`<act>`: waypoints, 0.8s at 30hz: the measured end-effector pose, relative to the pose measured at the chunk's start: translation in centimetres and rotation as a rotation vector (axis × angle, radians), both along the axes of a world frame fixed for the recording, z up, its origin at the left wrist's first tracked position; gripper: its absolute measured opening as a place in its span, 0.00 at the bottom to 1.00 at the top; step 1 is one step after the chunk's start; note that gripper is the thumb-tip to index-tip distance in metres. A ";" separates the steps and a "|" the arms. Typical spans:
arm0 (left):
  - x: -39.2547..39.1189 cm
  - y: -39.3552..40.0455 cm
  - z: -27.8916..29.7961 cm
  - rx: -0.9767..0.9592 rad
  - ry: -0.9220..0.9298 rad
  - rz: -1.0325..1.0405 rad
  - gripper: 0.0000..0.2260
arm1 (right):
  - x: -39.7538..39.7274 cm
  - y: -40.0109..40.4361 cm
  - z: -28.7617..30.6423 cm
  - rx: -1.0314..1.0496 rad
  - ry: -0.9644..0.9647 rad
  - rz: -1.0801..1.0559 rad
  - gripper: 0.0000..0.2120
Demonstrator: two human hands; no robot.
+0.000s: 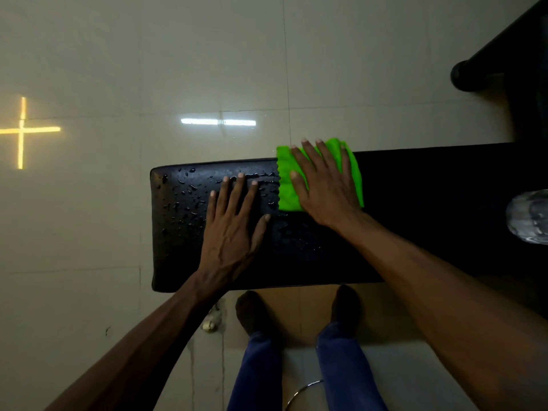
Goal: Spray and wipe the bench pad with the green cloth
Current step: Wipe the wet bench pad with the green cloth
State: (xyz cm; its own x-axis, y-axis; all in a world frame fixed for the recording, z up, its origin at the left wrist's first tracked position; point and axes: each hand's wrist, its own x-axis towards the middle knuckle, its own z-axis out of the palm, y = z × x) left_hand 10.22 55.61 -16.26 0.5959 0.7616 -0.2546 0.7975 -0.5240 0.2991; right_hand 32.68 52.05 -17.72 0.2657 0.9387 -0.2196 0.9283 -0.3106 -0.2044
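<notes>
A black bench pad runs across the middle of the view, its left half beaded with water droplets. The green cloth lies flat on the pad near its far edge. My right hand presses flat on the cloth with fingers spread. My left hand rests palm down on the wet pad just left of the cloth, fingers apart and holding nothing.
A clear plastic bottle stands on the pad at the right edge. A black frame and round foot sit at the upper right. Pale tiled floor surrounds the bench; my feet stand at its near side.
</notes>
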 end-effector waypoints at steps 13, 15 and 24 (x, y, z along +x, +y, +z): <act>-4.8 1.0 0.2 0.032 -0.016 0.036 0.31 | -5.3 3.3 0.3 0.000 0.039 -0.040 0.26; -4.9 0.7 0.3 0.032 -0.023 0.055 0.31 | -4.9 0.9 0.7 -0.006 -0.002 0.122 0.28; -6.3 0.6 -0.1 0.043 -0.072 0.125 0.29 | -5.3 5.6 -0.1 -0.055 0.034 -0.117 0.23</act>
